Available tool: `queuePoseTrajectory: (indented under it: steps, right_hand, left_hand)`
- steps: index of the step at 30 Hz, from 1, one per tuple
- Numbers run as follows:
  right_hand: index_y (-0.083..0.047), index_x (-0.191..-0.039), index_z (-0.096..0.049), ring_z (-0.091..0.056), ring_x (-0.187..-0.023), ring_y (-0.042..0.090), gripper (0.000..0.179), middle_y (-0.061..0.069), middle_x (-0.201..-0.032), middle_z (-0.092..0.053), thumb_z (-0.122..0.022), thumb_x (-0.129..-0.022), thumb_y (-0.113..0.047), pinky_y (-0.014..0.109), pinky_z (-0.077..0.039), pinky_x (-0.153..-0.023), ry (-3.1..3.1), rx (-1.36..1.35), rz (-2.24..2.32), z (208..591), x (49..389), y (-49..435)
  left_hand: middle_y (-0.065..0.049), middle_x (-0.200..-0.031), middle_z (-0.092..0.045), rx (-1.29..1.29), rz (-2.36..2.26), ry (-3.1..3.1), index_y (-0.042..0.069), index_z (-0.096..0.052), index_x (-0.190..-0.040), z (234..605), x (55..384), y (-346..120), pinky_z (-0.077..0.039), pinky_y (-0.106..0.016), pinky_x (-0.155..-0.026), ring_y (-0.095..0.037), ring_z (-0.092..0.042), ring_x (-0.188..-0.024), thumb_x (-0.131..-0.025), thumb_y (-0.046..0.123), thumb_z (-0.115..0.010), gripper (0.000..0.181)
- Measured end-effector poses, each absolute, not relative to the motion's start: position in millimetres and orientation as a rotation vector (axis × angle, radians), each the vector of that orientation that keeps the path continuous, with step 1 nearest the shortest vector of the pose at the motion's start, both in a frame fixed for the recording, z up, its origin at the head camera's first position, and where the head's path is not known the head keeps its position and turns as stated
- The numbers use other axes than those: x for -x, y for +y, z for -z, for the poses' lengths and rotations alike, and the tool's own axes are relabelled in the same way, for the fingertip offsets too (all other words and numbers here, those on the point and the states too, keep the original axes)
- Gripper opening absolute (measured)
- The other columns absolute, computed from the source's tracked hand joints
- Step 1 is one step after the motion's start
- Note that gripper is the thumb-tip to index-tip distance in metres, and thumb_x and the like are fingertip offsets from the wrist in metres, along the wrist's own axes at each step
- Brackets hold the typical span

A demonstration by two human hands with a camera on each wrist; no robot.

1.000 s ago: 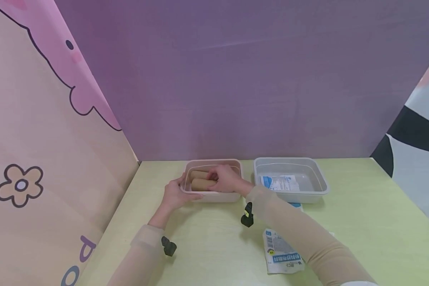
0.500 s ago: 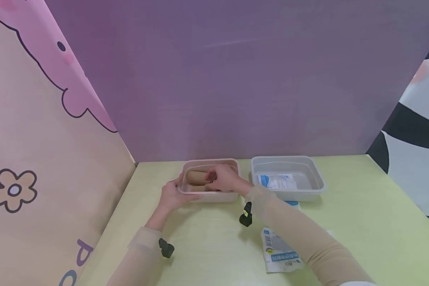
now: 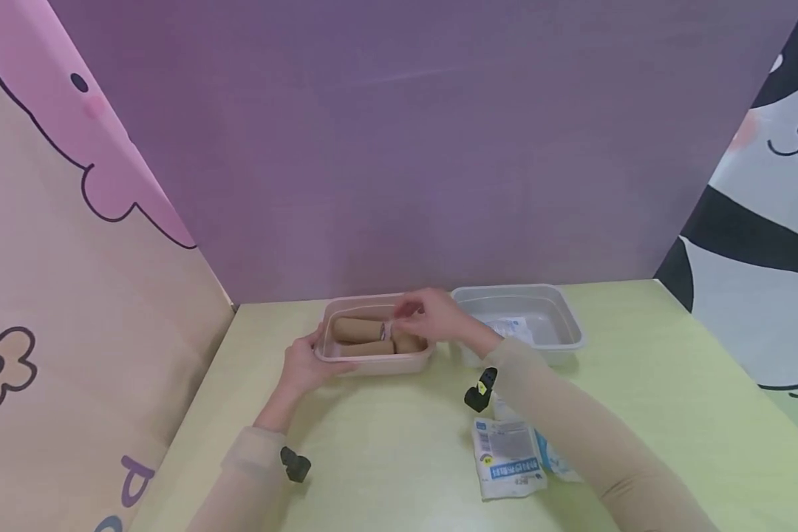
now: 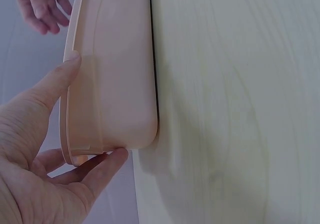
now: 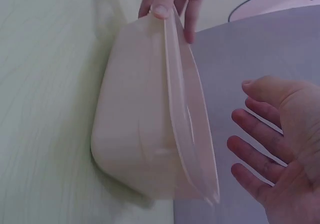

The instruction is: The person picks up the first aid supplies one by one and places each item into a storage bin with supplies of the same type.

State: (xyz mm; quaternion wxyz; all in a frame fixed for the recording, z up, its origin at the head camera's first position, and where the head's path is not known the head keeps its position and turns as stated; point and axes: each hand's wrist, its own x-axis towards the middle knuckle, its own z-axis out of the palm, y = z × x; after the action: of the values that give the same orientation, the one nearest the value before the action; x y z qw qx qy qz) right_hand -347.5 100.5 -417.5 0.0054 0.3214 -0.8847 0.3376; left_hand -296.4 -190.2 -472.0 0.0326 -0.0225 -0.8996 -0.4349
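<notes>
A pink plastic box [image 3: 379, 366] sits near the back of the table, with three tan rolls in it. Two of them, a rear roll [image 3: 357, 329] and a front roll [image 3: 367, 349], lie lengthwise; a third roll [image 3: 408, 340] is at the right end, partly under my right hand. My left hand [image 3: 306, 363] grips the box's left front corner, its thumb along the front rim and fingers against the end wall. Above the box's right end, my right hand [image 3: 432, 314] has loosely spread fingers; the right wrist view shows this hand [image 5: 280, 139] holding nothing, apart from the box.
A whitish plastic box [image 3: 565, 344] stands just right, with a blue-and-white packet [image 3: 517, 328] inside. In front of it lie a printed gauze dressing packet [image 3: 508, 458] and a blue-and-white packet [image 3: 557, 459], partly under the right forearm. A purple wall [image 3: 399, 185] rises behind the table.
My right hand has let go of a roll and lifted up and right from inside the pink box, uncovering the roll at the right end. The left hand keeps its grip. The head view has turned right.
</notes>
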Motion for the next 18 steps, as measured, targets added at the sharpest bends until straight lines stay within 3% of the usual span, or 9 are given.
queuePoseTrajectory:
  steps: [7,13,18]
  right_hand:
    - [-0.005,-0.121,-0.076,-0.074,-0.112,0.032,0.026,0.01,-0.116,-0.081,-0.072,-0.101,-0.02,0.054,-0.057,-0.103,-2.722,-1.042,-0.981,419,340,125]
    - [-0.008,-0.126,-0.076,-0.07,-0.122,0.035,0.032,0.011,-0.127,-0.078,-0.075,-0.099,-0.024,0.056,-0.053,-0.108,-2.759,-0.926,-0.956,414,330,143]
    - [-0.007,-0.129,-0.075,-0.067,-0.127,0.036,0.038,0.012,-0.13,-0.076,-0.078,-0.097,-0.025,0.057,-0.051,-0.112,-2.74,-0.887,-0.928,416,329,160]
  left_hand:
    - [-0.029,-0.162,-0.045,0.043,1.309,-2.794,0.001,-0.04,-0.162,470,292,-192,-0.05,-0.056,-0.114,-0.043,-0.052,-0.146,-0.074,0.042,-0.098,0.113]
    - [-0.03,-0.159,-0.049,0.07,1.343,-2.756,-0.001,-0.041,-0.161,470,294,-196,-0.054,-0.054,-0.108,-0.04,-0.058,-0.14,-0.074,0.037,-0.099,0.111]
    - [-0.03,-0.16,-0.047,0.08,1.376,-2.731,-0.003,-0.041,-0.159,471,294,-196,-0.051,-0.055,-0.114,-0.042,-0.052,-0.146,-0.072,0.035,-0.1,0.112]
